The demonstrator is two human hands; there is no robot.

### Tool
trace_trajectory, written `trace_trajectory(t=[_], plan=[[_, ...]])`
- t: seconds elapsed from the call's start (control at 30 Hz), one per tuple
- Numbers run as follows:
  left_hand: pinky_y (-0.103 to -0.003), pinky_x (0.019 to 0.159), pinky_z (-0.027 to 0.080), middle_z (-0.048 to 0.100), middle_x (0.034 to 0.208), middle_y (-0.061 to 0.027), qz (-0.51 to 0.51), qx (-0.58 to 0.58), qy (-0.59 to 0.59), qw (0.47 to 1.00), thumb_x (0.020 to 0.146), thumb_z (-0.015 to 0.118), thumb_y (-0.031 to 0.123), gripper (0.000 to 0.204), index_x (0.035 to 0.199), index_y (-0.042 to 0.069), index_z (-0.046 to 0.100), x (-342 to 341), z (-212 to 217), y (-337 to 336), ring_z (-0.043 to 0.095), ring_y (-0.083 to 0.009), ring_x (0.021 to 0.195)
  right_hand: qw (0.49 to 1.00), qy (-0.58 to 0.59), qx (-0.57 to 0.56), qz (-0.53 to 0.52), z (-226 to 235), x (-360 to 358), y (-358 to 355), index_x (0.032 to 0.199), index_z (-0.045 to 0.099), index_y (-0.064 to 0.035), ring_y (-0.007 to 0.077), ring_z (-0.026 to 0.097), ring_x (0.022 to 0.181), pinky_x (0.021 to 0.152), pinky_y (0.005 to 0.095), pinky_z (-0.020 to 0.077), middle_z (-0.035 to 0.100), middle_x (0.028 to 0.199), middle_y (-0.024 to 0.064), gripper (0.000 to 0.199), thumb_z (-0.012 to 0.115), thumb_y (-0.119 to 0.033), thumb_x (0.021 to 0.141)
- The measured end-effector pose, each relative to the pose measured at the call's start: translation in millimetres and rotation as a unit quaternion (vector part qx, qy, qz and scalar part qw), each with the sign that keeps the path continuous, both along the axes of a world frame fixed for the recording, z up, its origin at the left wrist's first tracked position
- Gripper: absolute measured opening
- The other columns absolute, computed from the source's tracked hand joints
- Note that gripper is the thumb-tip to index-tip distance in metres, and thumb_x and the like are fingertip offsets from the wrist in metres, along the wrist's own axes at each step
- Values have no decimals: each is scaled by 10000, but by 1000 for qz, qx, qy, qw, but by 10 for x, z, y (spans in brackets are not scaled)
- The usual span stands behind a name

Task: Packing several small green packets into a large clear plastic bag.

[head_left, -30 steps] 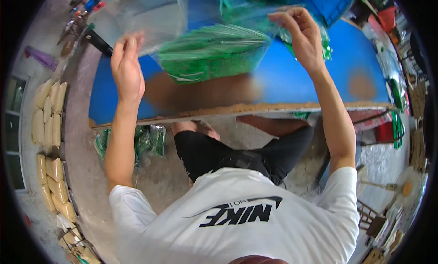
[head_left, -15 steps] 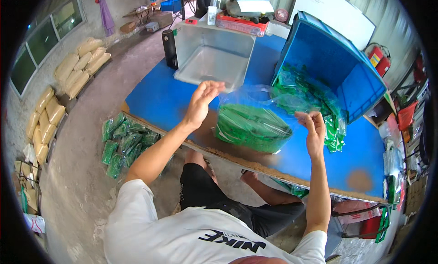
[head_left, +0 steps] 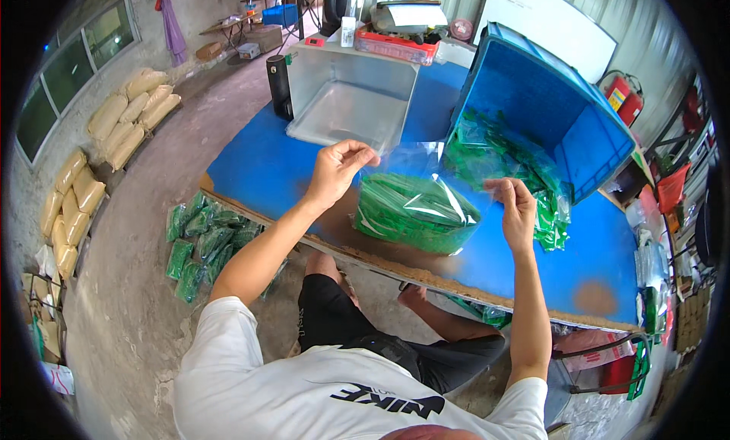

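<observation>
A: Item one, your left hand (head_left: 334, 170)?
B: Grip pinches the top edge of the clear bag (head_left: 417, 206) of green packets, at its 10 o'clock.
A: Right hand (head_left: 518, 212)?
B: Grip pinches the same bag's edge at 3 o'clock. Bag rests on the blue surface (head_left: 258, 166); tipped blue crate (head_left: 547, 113) at its 1 o'clock.

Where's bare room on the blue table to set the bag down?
Free: the blue table left of the left hand, up to the metal tray; also the near right corner. Crowded: the middle, with the clear bag of green packets, and under the tipped blue crate.
</observation>
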State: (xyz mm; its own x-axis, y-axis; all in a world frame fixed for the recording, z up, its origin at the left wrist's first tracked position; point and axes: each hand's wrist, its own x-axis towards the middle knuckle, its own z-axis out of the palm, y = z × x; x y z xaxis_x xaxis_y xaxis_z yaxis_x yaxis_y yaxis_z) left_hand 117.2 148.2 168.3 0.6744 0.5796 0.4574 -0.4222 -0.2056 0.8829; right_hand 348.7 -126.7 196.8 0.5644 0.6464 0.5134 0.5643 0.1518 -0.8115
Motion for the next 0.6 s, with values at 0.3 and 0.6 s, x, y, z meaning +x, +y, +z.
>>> trace_trajectory(t=[0.3,0.6], plan=[[-246,848,519,713,942,-53,-10,-6,3,1000,933,712,95,227,1125,-24,682,74,30,-70,653,-107,878,998,44,48,7,-136,67,30,1031,629,21,148,680,911,848,282,526,728,1015,122,299,497,-244,1071],[-263,887,540,720,992,-99,13,-59,-69,996,988,630,100,119,1027,-11,612,133,-26,-101,685,-140,954,999,13,-30,-41,-85,65,30,1015,657,24,130,669,877,826,280,528,718,939,91,276,549,-228,1048]])
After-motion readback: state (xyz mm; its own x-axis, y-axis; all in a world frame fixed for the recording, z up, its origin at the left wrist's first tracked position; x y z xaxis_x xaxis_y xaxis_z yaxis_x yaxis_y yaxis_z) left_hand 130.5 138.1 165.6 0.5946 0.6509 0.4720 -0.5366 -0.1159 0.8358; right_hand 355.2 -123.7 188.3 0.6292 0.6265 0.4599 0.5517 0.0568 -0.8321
